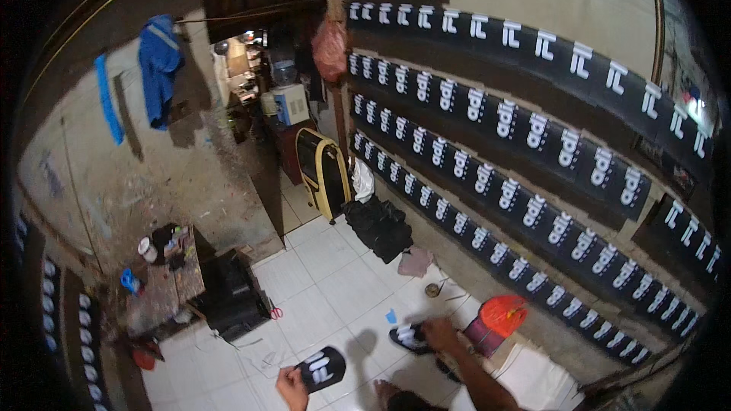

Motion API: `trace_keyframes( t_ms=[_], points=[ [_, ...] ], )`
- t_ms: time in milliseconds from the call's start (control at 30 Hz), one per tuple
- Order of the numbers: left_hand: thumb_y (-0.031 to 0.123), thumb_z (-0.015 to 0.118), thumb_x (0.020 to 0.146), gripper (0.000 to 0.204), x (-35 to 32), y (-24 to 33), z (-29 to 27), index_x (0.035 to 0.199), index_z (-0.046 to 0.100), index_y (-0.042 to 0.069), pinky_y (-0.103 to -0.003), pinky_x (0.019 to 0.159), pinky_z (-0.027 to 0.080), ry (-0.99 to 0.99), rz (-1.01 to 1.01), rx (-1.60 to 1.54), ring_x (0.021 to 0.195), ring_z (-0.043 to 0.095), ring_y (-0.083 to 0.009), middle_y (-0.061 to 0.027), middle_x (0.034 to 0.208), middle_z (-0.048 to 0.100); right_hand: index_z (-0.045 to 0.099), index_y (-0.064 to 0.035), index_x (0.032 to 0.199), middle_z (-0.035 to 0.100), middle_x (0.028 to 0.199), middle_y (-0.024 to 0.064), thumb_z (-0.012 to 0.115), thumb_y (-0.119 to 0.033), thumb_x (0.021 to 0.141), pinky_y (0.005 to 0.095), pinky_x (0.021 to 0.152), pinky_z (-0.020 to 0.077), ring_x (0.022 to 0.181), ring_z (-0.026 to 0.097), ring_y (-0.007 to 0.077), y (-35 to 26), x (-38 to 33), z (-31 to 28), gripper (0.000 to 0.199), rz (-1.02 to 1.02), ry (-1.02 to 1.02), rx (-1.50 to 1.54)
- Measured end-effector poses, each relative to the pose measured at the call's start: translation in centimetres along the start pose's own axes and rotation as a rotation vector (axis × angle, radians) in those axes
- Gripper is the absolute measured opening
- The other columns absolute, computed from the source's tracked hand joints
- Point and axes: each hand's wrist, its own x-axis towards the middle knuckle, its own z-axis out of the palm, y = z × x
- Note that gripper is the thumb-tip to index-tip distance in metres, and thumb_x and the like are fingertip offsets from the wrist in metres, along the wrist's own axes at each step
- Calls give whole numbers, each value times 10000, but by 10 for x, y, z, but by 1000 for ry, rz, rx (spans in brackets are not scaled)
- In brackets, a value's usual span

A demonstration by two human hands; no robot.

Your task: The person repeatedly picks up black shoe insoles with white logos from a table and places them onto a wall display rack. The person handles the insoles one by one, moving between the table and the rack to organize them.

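My left hand (292, 390), low in the middle, is closed on the edge of a black rounded panel (326, 369) with a white printed mark. Farther right, my right hand (442, 332) grips a second black panel (407, 337), also with white print, seen at a slant. Both panels are held above the white tiled floor (350, 297), apart from each other. The right forearm reaches in from the lower right, and its fingers are partly hidden. Beside that hand stands a dark red container with an orange bag (502, 315) on top.
Long rows of black printed pieces (487, 175) line the right wall. A small tin (433, 290), a blue scrap (391, 316) and red-handled scissors (276, 313) lie on the floor. At left are a cluttered wooden bench (171, 285) and a black box (232, 289); dark cloth (378, 230) is heaped farther back.
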Motion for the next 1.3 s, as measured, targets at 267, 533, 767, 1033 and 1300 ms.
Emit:
trace_keyframes(
  t_ms=[267, 533, 767, 1033, 1300],
  points=[
    [44, 523, 887, 98, 245, 64, 133, 875, 569, -41, -231, 626, 421, -134, 104, -181, 683, 459, -92, -22, 730, 535, 598, 11, 772, 540, 604, 111, 585, -97, 833, 294, 575, 426, 592, 511, 121, -37, 311, -168, 125, -17, 408, 199],
    [84, 529, 895, 116, 503, 93, 253, 877, 566, -24, -254, 668, 428, -249, 266, -338, 707, 448, -105, -1, 750, 509, 662, 1, 873, 617, 775, -7, 610, -167, 856, 241, 645, 428, 716, 520, 72, -157, 501, -408, 177, -231, 834, 102],
    [182, 550, 910, 221, 630, 158, 365, 844, 576, -26, -311, 632, 442, -244, 334, -228, 667, 493, -138, -48, 701, 551, 625, 16, 1109, 654, 941, 65, 620, -195, 865, 254, 715, 449, 804, 570, 112, -241, 618, -612, 322, -578, 1192, 9],
    [97, 526, 902, 168, 678, 177, 492, 804, 531, -38, -304, 645, 435, -132, 302, -401, 669, 475, -151, -55, 699, 538, 656, 29, 1013, 651, 907, 92, 676, -165, 813, 268, 659, 438, 747, 567, 139, -218, 726, -753, 279, -517, 1282, 87],
    [50, 480, 903, 90, 700, 215, 556, 851, 497, -22, -272, 720, 426, -220, 365, -392, 738, 453, -132, -29, 774, 491, 668, -33, 1020, 642, 961, 124, 671, -213, 799, 268, 658, 460, 800, 586, 132, -170, 745, -790, 285, -175, 1354, 29]
  ],
)
